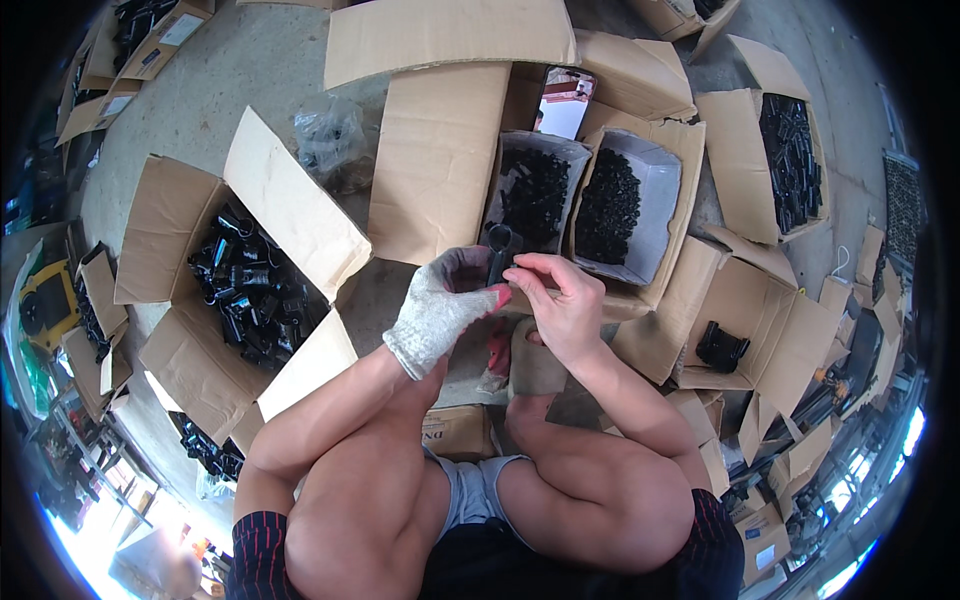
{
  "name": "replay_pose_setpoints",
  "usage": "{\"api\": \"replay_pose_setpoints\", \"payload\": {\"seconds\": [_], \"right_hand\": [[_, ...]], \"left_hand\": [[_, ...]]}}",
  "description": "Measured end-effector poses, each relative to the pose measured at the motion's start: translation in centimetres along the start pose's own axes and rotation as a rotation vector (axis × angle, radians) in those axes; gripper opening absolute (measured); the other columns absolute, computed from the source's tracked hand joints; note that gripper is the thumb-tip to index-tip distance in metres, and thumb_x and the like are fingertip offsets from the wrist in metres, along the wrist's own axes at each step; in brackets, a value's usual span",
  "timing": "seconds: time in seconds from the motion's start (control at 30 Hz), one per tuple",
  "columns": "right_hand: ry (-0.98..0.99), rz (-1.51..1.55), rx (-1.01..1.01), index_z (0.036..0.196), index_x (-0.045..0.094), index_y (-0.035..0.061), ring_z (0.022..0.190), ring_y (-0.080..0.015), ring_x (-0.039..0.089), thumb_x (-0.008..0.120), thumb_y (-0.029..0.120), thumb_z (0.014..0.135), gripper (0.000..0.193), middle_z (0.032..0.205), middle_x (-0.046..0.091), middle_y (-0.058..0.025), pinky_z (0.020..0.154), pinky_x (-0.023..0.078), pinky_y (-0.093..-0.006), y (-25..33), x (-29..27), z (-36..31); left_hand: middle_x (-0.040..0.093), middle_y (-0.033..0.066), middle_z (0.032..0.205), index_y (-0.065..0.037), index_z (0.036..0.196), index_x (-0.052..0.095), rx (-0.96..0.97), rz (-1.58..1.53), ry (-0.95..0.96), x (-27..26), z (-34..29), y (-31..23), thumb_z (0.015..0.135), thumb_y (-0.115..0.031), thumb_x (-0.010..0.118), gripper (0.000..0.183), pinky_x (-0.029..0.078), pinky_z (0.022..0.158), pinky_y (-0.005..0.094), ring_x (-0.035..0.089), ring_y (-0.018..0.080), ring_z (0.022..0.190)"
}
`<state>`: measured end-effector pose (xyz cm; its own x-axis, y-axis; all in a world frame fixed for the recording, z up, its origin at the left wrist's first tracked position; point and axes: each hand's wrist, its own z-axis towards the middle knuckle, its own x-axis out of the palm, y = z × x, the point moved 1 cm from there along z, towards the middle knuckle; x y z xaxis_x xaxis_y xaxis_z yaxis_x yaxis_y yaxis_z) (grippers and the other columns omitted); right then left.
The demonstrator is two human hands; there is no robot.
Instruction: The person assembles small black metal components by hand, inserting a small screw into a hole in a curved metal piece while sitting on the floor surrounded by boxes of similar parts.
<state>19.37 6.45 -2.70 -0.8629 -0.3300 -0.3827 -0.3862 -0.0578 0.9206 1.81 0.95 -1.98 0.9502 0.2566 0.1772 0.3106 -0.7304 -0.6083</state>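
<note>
A black tube part (499, 252) is gripped by the gloved left hand (447, 305) and pinched by the bare right hand (562, 305). Two grey boxes of black parts (585, 200) are placed just beyond the hands, and an open carton of black parts (250, 285) is seen to the left.

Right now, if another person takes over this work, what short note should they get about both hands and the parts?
Left hand: in a grey knit glove, holds a black tubular part.
Right hand: bare, fingers pinch at the same part.
Two grey-lined boxes of small black parts lie just ahead; a large carton of bigger black parts lies on the left.
Done: one part picked up. Left: cannot tell from this view.
</note>
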Motion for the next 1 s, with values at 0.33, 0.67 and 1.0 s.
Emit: {"api": "replay_pose_setpoints", "payload": {"seconds": [0.33, 0.67, 1.0], "right_hand": [[0.065, -0.204, -0.244, 0.102, 0.073, 0.002, 0.077, -0.0272, 0.071, 0.077, 0.003, 0.087, 0.016, 0.091, 0.074, -0.0121, 0.067, 0.057, -0.0354, 0.5, -0.9, 0.9], [0.099, -0.23, -0.401, 0.102, 0.072, 0.0012, 0.08, -0.0263, 0.07, 0.077, -0.001, 0.084, 0.019, 0.092, 0.074, -0.0101, 0.069, 0.058, -0.0359, 0.1, -1.4, 1.3], [0.196, -0.225, -0.462, 0.101, 0.071, 0.0007, 0.081, -0.0264, 0.07, 0.078, -0.001, 0.082, 0.02, 0.094, 0.073, -0.01, 0.07, 0.058, -0.0358, 0.1, -2.2, 2.6]], "left_hand": [[0.07, 0.0053, 0.105, 0.005, 0.133, 0.059, 0.04, -0.032, -0.008, -0.1, 0.1, -0.3, 0.082, -0.018, 0.089, 0.063, 0.053, 0.075, 0.0233, 0.064, 0.0082, 0.089], [0.071, 0.0002, 0.103, -0.001, 0.134, 0.06, 0.003, -0.027, 0.011, -0.1, -0.4, -0.9, 0.083, -0.019, 0.088, 0.061, 0.048, 0.072, 0.0201, 0.063, 0.0039, 0.086], [0.07, -0.0014, 0.103, -0.002, 0.133, 0.061, -0.008, -0.049, 0.033, -0.4, -0.3, -0.6, 0.082, -0.019, 0.089, 0.061, 0.046, 0.069, 0.0192, 0.059, 0.0026, 0.082]]}}
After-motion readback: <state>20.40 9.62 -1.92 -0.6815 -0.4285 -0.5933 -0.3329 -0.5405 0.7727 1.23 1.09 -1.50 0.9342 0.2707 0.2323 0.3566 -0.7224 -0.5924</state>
